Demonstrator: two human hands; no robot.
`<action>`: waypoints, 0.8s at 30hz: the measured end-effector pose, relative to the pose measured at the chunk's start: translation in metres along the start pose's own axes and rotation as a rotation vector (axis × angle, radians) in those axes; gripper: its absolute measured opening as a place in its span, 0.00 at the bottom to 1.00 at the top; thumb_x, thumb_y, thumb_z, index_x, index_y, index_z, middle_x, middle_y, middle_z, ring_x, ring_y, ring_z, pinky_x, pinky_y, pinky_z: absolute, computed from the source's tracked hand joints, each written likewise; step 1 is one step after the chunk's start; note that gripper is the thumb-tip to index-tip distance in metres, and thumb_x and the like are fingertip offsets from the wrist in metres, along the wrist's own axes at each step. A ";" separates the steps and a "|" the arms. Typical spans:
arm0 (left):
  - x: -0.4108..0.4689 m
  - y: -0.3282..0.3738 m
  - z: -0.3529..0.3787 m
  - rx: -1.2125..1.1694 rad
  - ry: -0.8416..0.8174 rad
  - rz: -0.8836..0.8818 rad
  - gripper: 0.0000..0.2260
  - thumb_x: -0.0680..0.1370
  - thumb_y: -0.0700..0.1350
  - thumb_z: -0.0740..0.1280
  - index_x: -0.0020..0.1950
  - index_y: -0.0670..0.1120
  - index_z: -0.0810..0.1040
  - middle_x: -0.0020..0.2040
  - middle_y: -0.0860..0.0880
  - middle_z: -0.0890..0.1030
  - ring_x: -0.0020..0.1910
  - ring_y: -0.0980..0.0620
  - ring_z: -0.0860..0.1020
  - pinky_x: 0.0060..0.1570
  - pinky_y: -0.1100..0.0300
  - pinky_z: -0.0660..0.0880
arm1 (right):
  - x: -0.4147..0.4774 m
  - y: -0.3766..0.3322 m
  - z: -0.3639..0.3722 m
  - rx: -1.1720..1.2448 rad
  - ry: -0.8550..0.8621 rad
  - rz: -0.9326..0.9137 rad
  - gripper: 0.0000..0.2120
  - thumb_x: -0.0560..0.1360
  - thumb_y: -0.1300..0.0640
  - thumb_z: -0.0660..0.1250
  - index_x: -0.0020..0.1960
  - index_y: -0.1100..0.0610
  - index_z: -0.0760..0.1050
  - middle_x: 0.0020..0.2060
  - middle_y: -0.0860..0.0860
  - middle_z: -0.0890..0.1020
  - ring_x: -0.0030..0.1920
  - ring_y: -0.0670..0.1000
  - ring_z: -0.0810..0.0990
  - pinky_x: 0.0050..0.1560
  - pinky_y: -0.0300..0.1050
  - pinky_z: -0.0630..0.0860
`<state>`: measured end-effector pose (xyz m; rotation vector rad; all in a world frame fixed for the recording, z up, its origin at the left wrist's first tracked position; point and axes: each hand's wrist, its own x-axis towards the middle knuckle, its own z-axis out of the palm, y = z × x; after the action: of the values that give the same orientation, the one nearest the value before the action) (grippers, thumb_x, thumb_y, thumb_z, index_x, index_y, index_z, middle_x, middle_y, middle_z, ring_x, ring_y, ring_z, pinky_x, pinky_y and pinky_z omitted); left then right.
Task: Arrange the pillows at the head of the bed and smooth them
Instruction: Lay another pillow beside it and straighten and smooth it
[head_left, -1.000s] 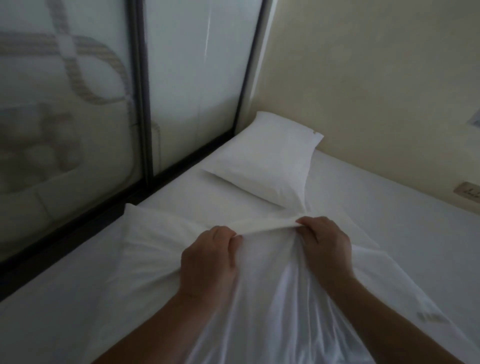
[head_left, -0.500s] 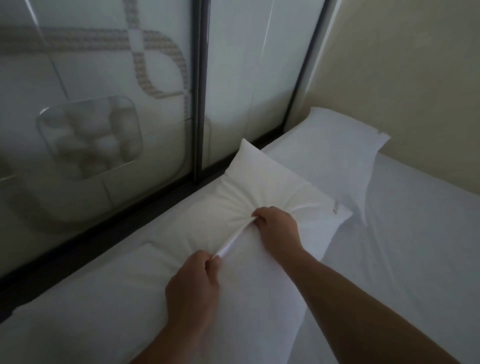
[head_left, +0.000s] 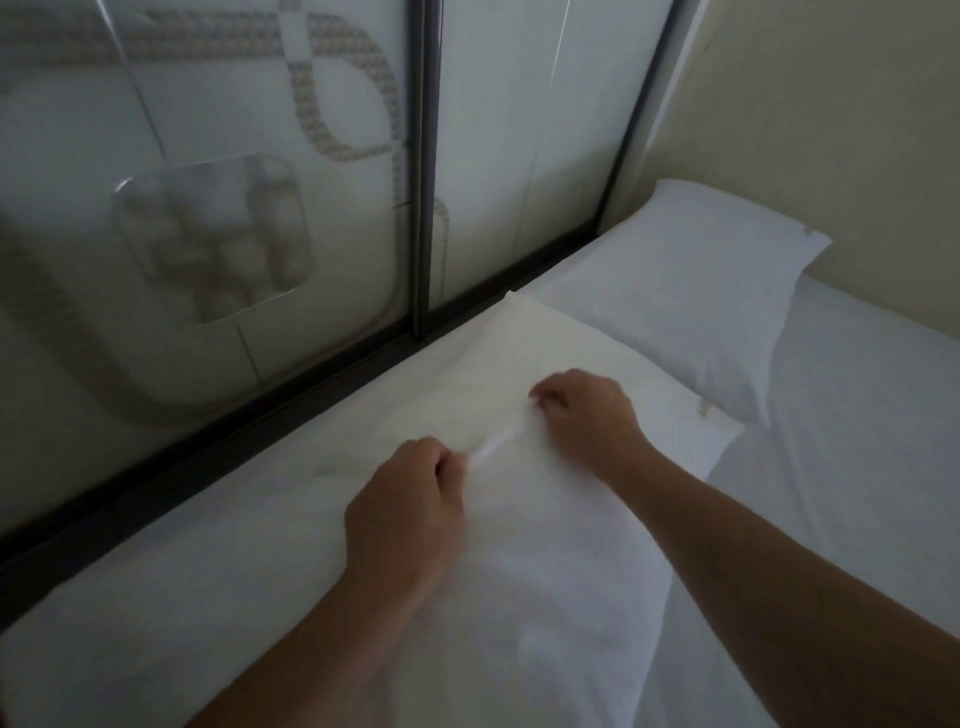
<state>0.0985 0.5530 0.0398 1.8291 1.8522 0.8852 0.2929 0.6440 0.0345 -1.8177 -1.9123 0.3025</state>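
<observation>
A white pillow (head_left: 519, 364) lies along the glass side of the bed, close under me. My left hand (head_left: 410, 514) and my right hand (head_left: 584, 415) both pinch a raised fold of its cover near the middle, fingers closed on the cloth. A second white pillow (head_left: 691, 280) rests in the far corner where the glass meets the beige wall. The near pillow's far end touches or slightly overlaps it. The near pillow's lower part is hidden by my forearms and blurred.
Frosted sliding glass panels (head_left: 260, 208) with a dark frame (head_left: 208, 447) run along the left edge of the bed. A beige wall (head_left: 831, 130) stands behind the far pillow. White bed sheet (head_left: 857, 441) stretches to the right.
The pillow I hold has come from the middle of the bed to the glass side beside the corner pillow. My hands keep their pinch and have drawn slightly further apart.
</observation>
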 end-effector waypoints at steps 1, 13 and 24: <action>-0.005 -0.010 0.004 0.125 -0.064 -0.014 0.13 0.78 0.57 0.55 0.47 0.51 0.73 0.46 0.49 0.75 0.48 0.46 0.75 0.45 0.51 0.72 | -0.001 0.004 0.007 -0.023 -0.073 0.030 0.12 0.75 0.52 0.61 0.55 0.47 0.79 0.54 0.49 0.81 0.57 0.54 0.76 0.55 0.47 0.70; 0.016 -0.091 0.041 0.534 -0.399 -0.145 0.38 0.67 0.74 0.33 0.74 0.58 0.36 0.78 0.50 0.38 0.75 0.45 0.39 0.69 0.32 0.41 | -0.002 0.110 0.028 -0.421 -0.190 0.475 0.31 0.76 0.37 0.43 0.74 0.50 0.52 0.76 0.55 0.55 0.74 0.58 0.54 0.70 0.62 0.52; -0.014 -0.079 0.047 0.562 -0.326 0.078 0.34 0.71 0.69 0.32 0.74 0.57 0.35 0.77 0.50 0.38 0.75 0.48 0.37 0.71 0.39 0.39 | -0.044 0.080 0.031 -0.340 -0.203 0.357 0.30 0.77 0.37 0.44 0.75 0.47 0.47 0.77 0.50 0.48 0.75 0.52 0.46 0.72 0.60 0.47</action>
<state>0.0726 0.5511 -0.0490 2.2125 1.9437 0.0580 0.3481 0.6132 -0.0386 -2.4450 -1.8483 0.3035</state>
